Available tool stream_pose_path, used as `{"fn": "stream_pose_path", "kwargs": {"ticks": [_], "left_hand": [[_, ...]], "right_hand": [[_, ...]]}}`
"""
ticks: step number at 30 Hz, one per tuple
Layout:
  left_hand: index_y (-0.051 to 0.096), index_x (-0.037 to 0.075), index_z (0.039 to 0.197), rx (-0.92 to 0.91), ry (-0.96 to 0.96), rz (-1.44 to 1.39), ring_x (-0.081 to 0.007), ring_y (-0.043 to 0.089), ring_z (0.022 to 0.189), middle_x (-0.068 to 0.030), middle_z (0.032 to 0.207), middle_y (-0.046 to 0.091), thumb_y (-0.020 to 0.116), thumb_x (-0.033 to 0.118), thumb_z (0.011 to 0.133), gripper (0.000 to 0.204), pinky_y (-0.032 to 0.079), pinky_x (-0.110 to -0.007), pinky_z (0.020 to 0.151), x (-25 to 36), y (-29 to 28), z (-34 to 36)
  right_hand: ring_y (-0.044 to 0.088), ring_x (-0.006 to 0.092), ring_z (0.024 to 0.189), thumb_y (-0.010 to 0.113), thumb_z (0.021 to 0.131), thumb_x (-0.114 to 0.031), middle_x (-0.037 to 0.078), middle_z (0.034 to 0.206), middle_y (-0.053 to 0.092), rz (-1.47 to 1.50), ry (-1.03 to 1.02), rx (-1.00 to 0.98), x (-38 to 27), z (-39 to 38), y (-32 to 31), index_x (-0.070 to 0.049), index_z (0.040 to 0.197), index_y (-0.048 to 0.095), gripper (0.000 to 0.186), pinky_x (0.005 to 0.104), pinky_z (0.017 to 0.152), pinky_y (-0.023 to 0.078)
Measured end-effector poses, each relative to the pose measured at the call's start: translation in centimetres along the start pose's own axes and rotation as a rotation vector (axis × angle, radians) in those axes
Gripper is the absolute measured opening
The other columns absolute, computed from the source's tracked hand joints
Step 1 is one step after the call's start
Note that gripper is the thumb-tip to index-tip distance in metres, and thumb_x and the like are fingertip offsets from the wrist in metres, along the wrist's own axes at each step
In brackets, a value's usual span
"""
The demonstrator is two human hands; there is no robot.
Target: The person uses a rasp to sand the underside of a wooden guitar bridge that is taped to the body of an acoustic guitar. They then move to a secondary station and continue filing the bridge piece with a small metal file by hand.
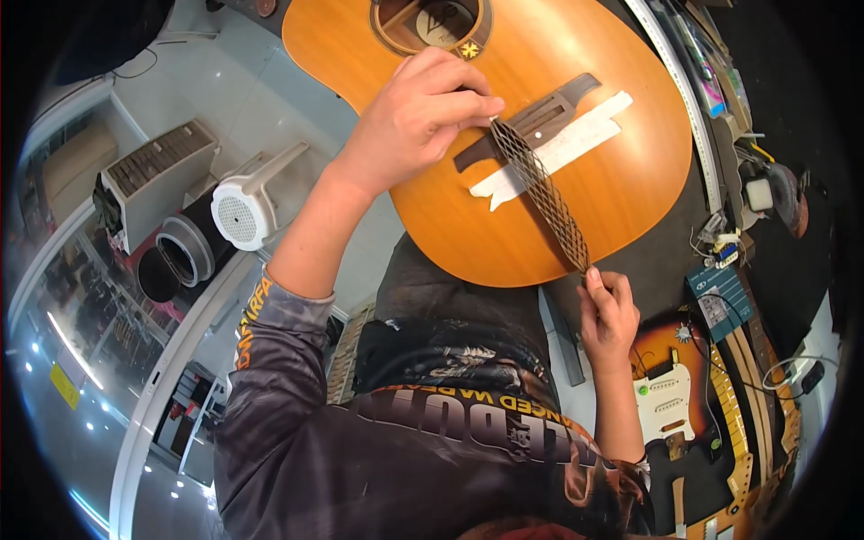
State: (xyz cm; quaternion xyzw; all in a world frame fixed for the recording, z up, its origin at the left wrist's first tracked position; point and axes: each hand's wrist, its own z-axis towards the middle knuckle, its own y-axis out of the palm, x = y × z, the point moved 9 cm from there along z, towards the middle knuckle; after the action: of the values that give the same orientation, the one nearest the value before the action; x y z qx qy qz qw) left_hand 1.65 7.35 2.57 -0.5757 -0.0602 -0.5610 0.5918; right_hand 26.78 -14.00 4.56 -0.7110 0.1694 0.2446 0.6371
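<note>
My left hand (418,117) pinches the upper end of a dark, narrow saw rasp (543,191) with a diamond lattice body. At its lower end, the fingertips of my right hand (610,315) are closed on the tool. The rasp slants over an acoustic guitar (576,45) with an orange-brown top. Beneath it lies the dark wooden bridge (560,106), partly hidden by the rasp and my left hand. White tape (585,144) with ragged ends runs along the bridge's lower side. The sound hole (432,22) is beyond my left hand.
At the lower right lies a sunburst electric guitar (661,396) with a white pickguard. Near it are a blue-green package (720,301) and cables. Assorted tools line the right edge. On the left stand a white stool-like object (243,214) and a pale box (166,180).
</note>
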Motion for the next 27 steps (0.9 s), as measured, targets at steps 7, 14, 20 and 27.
{"fn": "stream_pose_path", "kwargs": {"ticks": [7, 14, 20, 27], "left_hand": [[0.081, 0.005, 0.106, 0.053, -0.007, 0.024, -0.0299, 0.065, 0.099, -0.0063, 0.102, 0.073, 0.076, -0.006, 0.081, 0.027, 0.053, -0.038, 0.087, 0.4, 0.3, -0.9], [0.081, 0.005, 0.106, 0.028, 0.015, 0.061, -0.0295, 0.065, 0.1, -0.0067, 0.103, 0.072, 0.071, -0.011, 0.079, 0.033, 0.053, -0.039, 0.088, -0.3, 0.0, -0.3], [0.08, 0.004, 0.106, 0.022, -0.008, 0.087, -0.0292, 0.065, 0.101, -0.0068, 0.104, 0.073, 0.07, -0.011, 0.08, 0.032, 0.052, -0.039, 0.09, 0.4, 0.2, -0.9], [0.081, 0.006, 0.105, 0.037, 0.005, 0.119, -0.0291, 0.064, 0.101, -0.0064, 0.103, 0.072, 0.073, -0.007, 0.081, 0.028, 0.051, -0.039, 0.09, -0.4, -0.1, -0.7]], "right_hand": [[0.07, 0.0247, 0.073, 0.088, 0.079, 0.006, 0.01, 0.098, 0.067, 0.036, 0.008, 0.021, 0.0, -1.0, 0.5, -0.015, 0.132, 0.072, 0.059, 0.0349, 0.058, 0.056], [0.072, 0.022, 0.079, 0.087, 0.082, 0.01, 0.011, 0.115, 0.059, 0.108, 0.057, 0.062, -0.5, 0.4, 0.6, -0.016, 0.133, 0.074, 0.059, 0.0337, 0.066, 0.061], [0.072, 0.0206, 0.08, 0.085, 0.082, 0.014, 0.012, 0.115, 0.057, 0.116, 0.05, 0.046, -0.4, -0.9, 0.5, -0.015, 0.131, 0.075, 0.058, 0.0325, 0.067, 0.061], [0.07, 0.0196, 0.075, 0.084, 0.083, 0.014, 0.013, 0.115, 0.057, 0.145, 0.043, 0.058, -1.2, -0.3, 1.3, -0.011, 0.129, 0.075, 0.053, 0.0306, 0.066, 0.059]]}}
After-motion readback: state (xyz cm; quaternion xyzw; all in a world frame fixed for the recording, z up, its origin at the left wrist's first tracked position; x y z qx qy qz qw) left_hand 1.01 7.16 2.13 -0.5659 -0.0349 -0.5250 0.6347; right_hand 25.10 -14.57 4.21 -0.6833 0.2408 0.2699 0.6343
